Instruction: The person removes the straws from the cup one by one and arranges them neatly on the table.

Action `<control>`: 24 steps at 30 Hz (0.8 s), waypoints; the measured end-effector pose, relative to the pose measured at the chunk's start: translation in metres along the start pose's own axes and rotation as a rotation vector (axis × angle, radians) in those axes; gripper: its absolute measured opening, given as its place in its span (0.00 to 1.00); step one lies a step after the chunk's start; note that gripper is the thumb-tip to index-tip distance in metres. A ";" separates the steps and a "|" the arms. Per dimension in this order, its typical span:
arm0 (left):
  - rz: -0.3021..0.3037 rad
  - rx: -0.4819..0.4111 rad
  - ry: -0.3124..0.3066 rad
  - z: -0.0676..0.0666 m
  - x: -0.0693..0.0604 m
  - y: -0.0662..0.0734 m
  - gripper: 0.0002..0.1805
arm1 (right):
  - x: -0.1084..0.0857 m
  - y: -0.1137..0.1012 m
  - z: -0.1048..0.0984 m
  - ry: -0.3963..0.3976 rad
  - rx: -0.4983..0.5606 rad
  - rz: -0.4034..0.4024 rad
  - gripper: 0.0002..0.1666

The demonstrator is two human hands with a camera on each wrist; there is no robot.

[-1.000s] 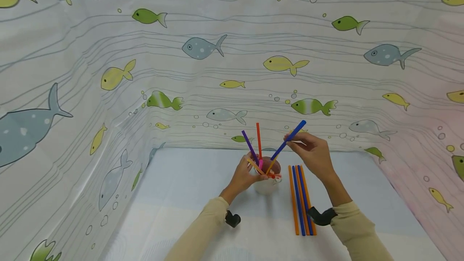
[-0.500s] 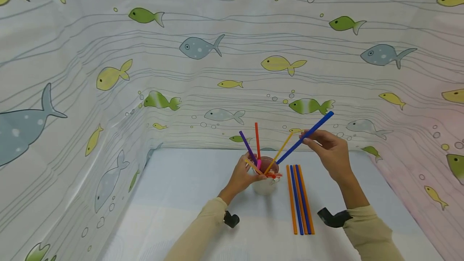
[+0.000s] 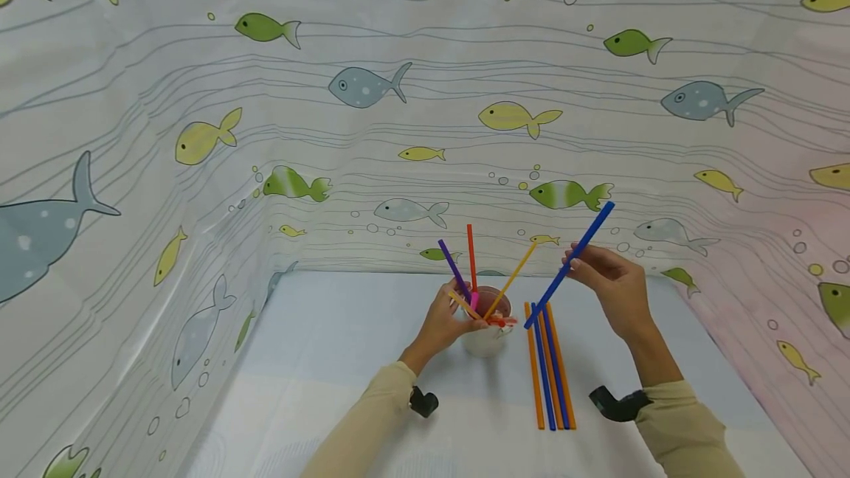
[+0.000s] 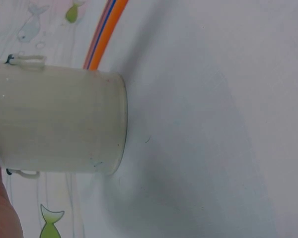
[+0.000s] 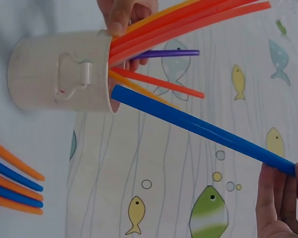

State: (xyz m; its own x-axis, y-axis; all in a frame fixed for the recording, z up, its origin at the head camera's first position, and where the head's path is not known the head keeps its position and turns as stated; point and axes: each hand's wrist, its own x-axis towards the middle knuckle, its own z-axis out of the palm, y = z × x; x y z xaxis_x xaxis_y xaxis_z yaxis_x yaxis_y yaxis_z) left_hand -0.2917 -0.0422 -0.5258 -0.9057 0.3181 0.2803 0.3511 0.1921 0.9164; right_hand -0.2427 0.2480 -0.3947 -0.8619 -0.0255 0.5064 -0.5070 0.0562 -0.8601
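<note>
My left hand (image 3: 443, 327) grips the rim of a whitish cup (image 3: 485, 343), thumb at the front. Purple (image 3: 454, 268), red (image 3: 472, 257) and yellow (image 3: 519, 268) sticks lean out of it. Between thumb and fingertips my right hand (image 3: 614, 290) pinches a long blue stick (image 3: 584, 244), slanted, its lower end right of the cup near the row of sticks. In the right wrist view, that blue stick (image 5: 198, 126) overlaps the cup's rim; whether they touch I cannot tell. The left wrist view has the cup's side (image 4: 59, 119) and part of my left hand (image 4: 2, 213).
Several orange and blue sticks (image 3: 546, 375) lie side by side on the white tabletop (image 3: 332, 338), right of the cup. Behind and at both sides stands a fish-patterned sheet (image 3: 372, 146). A black device is strapped at each wrist.
My right hand has moved right with the blue stick, whose lower end has gone from the cup's mouth to the right of it. My left hand has kept its grip on the cup.
</note>
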 end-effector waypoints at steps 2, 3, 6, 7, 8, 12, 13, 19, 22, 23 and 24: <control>-0.004 0.002 -0.002 0.000 0.000 0.000 0.53 | -0.002 0.004 -0.002 0.001 0.020 0.011 0.19; -0.008 -0.002 -0.004 0.000 0.000 0.001 0.53 | -0.002 0.006 -0.003 0.000 0.024 0.019 0.19; -0.018 -0.005 -0.003 0.000 0.002 -0.003 0.53 | -0.005 0.011 -0.006 0.001 0.023 0.061 0.19; -0.021 -0.008 -0.003 0.000 0.002 -0.002 0.53 | -0.006 0.013 -0.007 0.001 0.013 0.080 0.20; -0.021 -0.012 -0.003 0.001 0.001 -0.002 0.53 | -0.007 0.015 -0.008 0.000 0.004 0.097 0.20; -0.026 0.007 0.000 0.001 0.001 -0.002 0.52 | -0.011 0.023 -0.013 0.001 -0.039 0.163 0.22; -0.031 0.014 -0.001 0.001 0.000 -0.002 0.52 | -0.013 0.025 -0.014 0.002 -0.042 0.176 0.22; -0.029 0.010 -0.001 0.001 0.000 -0.002 0.52 | -0.021 0.041 -0.020 -0.007 -0.123 0.267 0.29; -0.021 0.004 0.002 0.001 0.001 -0.003 0.51 | -0.024 0.048 -0.023 -0.011 -0.174 0.327 0.30; -0.018 0.004 0.003 0.001 0.002 -0.003 0.50 | -0.025 0.050 -0.024 -0.012 -0.184 0.347 0.30; -0.013 0.005 0.004 0.001 0.002 -0.003 0.50 | -0.026 0.052 -0.024 -0.012 -0.185 0.370 0.30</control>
State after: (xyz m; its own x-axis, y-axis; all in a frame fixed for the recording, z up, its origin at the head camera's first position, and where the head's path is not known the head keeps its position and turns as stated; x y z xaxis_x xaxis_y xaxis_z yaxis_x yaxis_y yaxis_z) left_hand -0.2943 -0.0413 -0.5286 -0.9111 0.3122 0.2692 0.3402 0.2004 0.9187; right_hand -0.2471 0.2757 -0.4512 -0.9863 0.0185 0.1637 -0.1544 0.2424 -0.9578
